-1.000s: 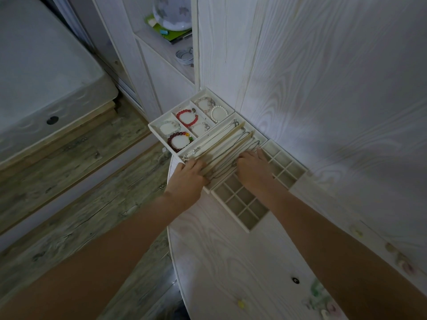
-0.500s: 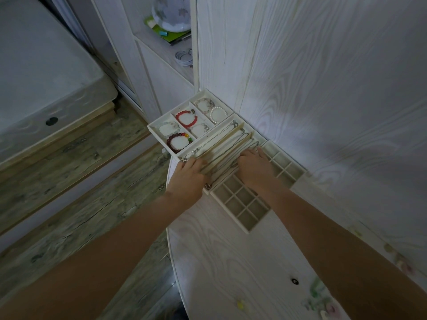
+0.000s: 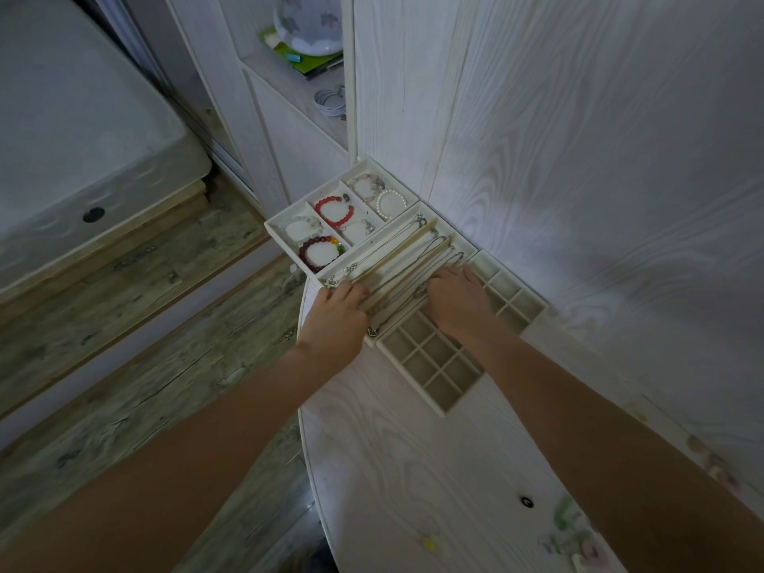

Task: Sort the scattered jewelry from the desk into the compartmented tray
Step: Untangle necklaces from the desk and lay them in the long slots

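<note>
Over the last second we see little change: both hands stay at the near end of the necklace tray, and the tray group keeps its place in the far corner of the tabletop. The left hand rests on the near-left end, fingers extended and flat over the chains. The right hand lies across the near-right end, fingers also flat; we cannot tell whether a chain is pinched beneath them.

The necklaces lie lengthwise in the long slots. One pendant hangs over the near rim. Bracelets, among them a red bracelet, sit in the bracelet tray beyond. The grid tray beside the right hand looks unfilled.

Judgement: we are straightening chains, not fetching new pieces. The overhanging pendant needs tucking in.
</note>
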Demonstrator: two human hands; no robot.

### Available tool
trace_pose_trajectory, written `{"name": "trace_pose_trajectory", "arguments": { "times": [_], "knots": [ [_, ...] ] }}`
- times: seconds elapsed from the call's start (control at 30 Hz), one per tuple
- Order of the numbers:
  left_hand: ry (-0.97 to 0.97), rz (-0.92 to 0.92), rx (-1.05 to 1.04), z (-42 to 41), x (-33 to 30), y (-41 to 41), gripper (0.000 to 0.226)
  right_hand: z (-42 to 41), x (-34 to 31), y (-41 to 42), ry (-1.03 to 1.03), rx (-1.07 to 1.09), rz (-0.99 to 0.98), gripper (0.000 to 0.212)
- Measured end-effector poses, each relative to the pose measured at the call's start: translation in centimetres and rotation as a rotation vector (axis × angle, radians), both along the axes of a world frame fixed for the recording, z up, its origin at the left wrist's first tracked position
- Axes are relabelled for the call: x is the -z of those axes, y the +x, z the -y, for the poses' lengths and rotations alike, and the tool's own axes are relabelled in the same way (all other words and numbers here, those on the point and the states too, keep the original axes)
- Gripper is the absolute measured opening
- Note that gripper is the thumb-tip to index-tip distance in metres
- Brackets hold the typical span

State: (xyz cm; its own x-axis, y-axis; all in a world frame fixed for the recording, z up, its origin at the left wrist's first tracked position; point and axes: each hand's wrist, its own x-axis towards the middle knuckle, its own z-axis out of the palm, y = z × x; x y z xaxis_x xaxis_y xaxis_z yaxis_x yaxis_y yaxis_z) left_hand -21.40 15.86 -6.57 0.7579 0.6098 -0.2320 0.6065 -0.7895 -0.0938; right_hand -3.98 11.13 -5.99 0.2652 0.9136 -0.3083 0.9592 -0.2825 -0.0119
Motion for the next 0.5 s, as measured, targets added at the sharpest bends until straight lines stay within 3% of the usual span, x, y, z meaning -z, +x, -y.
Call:
{"name": "trace_pose_trajectory", "arguments": {
  "times": [0.23, 0.5],
  "knots": [
    [0.011, -0.050, 0.008, 0.14, -0.24, 0.03, 0.032, 0.08, 0.17, 0.08, 0.004, -0.002, -0.015, 0.034],
    [-0.041, 0.012, -0.041, 0.11, -0.11, 0.33, 0.034, -0.23, 0.43, 0.34, 0.028, 0.010, 0.008, 0.038]
  ]
}}
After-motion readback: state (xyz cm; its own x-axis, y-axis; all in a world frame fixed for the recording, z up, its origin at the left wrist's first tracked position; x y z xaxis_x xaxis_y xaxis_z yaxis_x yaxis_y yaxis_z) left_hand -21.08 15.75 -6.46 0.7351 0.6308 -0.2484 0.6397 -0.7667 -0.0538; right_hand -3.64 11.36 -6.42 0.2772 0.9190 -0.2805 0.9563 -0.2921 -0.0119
